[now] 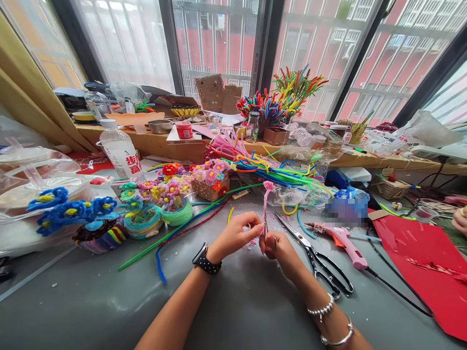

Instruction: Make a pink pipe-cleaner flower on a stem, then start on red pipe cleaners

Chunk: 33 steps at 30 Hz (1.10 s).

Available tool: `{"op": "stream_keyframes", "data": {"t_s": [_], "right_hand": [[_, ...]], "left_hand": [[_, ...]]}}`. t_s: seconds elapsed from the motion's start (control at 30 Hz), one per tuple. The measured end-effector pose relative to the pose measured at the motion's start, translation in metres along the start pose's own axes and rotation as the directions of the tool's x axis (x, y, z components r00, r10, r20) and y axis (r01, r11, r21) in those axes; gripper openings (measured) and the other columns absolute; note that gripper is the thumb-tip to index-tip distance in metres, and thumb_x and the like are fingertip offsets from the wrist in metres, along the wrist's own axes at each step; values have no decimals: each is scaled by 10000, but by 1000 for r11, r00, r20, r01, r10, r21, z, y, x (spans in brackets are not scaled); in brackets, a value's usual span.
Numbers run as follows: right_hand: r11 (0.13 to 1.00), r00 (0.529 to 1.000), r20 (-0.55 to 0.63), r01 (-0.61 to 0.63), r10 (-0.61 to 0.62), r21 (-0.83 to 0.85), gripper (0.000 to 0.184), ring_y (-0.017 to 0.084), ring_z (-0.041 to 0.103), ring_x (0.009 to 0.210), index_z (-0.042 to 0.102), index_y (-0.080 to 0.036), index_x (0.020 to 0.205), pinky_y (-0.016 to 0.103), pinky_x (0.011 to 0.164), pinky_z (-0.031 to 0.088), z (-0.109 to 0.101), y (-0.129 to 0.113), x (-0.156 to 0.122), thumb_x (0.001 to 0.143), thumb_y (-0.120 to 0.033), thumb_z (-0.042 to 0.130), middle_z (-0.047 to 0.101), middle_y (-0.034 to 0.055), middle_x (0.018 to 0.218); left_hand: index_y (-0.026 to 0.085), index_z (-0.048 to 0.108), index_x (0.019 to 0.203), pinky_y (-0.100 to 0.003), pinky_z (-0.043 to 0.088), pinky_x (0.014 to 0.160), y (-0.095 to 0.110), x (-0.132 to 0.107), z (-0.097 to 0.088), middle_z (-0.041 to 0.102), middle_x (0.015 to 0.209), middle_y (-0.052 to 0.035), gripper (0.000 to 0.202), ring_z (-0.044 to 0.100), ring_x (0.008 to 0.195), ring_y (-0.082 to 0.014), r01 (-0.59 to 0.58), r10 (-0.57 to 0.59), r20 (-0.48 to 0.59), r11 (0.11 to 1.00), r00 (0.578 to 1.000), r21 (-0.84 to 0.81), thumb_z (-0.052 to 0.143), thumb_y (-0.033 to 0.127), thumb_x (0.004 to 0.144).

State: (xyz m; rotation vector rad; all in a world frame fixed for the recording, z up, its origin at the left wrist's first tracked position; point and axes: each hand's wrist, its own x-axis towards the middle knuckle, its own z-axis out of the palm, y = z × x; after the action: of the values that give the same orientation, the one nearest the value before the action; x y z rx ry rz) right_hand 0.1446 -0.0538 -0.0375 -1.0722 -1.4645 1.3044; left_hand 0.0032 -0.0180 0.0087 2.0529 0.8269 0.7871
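Pinching a fuzzy pink pipe-cleaner stem (265, 210) at its lower end, the left hand (235, 236) has thumb and forefinger pressed together on it, the other fingers curled; the right hand (279, 248) grips the same end with curled fingers, knuckles touching the left. The stem stands nearly upright over the grey tabletop (91, 291), with a small pink coiled bloom at its top. Black-handled steel scissors (314, 255) lie open just right of the right hand, a pink hot-glue gun (345, 241) beside them, a red paper sheet (419, 257) farther right, and a woven basket of pipe-cleaner flowers (210, 182) beyond the hands.
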Motion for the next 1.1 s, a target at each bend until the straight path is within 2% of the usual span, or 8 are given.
{"op": "stream_keyframes", "data": {"t_s": [0.13,0.27,0.37,0.5,0.7,0.8,1.0,1.1], "right_hand": [[999,1000,-22,19,-20,-27,585,57,189,412,403,-162,453,219,419,132,-3,-1,-1,602,-727,389,226,-66,423],[997,995,-88,33,-39,-74,553,63,229,427,381,-163,432,220,428,153,-3,0,0,639,-674,425,264,-54,435],[1000,998,-59,14,-15,-18,579,56,196,410,390,-163,437,218,417,138,-1,0,0,601,-719,406,239,-64,423],[997,999,-32,9,-6,73,605,52,169,400,413,-162,458,215,410,118,-1,0,0,567,-756,378,189,-77,430],[1000,994,-108,20,-20,-1,545,57,205,418,389,-162,436,217,421,138,-3,2,0,630,-669,444,260,-58,431],[1000,996,-89,1,-1,-5,563,56,197,406,384,-167,436,217,416,135,-3,1,0,610,-701,419,243,-63,418],[991,996,-83,24,-35,-130,557,64,229,423,406,-161,446,220,416,150,-2,1,1,634,-686,413,288,-46,441],[992,998,-57,16,-24,-124,571,61,218,418,411,-160,455,219,409,143,-1,1,1,621,-706,400,279,-49,447]], "left_hand": [[144,481,604,-207,343,579,-1,0,1,477,606,21,217,414,598,-93,-7,7,27,1000,1000,-9,419,281,760],[146,471,600,-199,329,557,0,0,1,456,602,28,199,397,591,-88,2,-2,-4,1000,1000,-8,417,261,754],[147,462,591,-200,331,565,-2,0,2,450,596,30,191,393,590,-87,-3,3,-11,1000,1000,-3,421,248,748],[150,452,580,-201,334,569,-3,1,4,450,583,31,185,397,584,-88,9,-9,37,1000,999,2,439,247,737],[152,434,563,-201,324,559,1,1,2,426,567,36,199,380,575,-87,35,-35,32,999,999,-8,436,254,734],[150,448,573,-202,326,565,2,0,1,437,574,33,198,387,583,-89,35,-35,32,999,999,-8,433,262,735],[148,457,624,-198,332,552,3,0,1,454,602,29,191,402,588,-90,92,-92,10,994,996,-58,399,279,750],[150,445,613,-197,326,546,2,1,2,436,588,34,175,391,582,-87,89,-89,10,995,996,-34,396,254,745]]}}
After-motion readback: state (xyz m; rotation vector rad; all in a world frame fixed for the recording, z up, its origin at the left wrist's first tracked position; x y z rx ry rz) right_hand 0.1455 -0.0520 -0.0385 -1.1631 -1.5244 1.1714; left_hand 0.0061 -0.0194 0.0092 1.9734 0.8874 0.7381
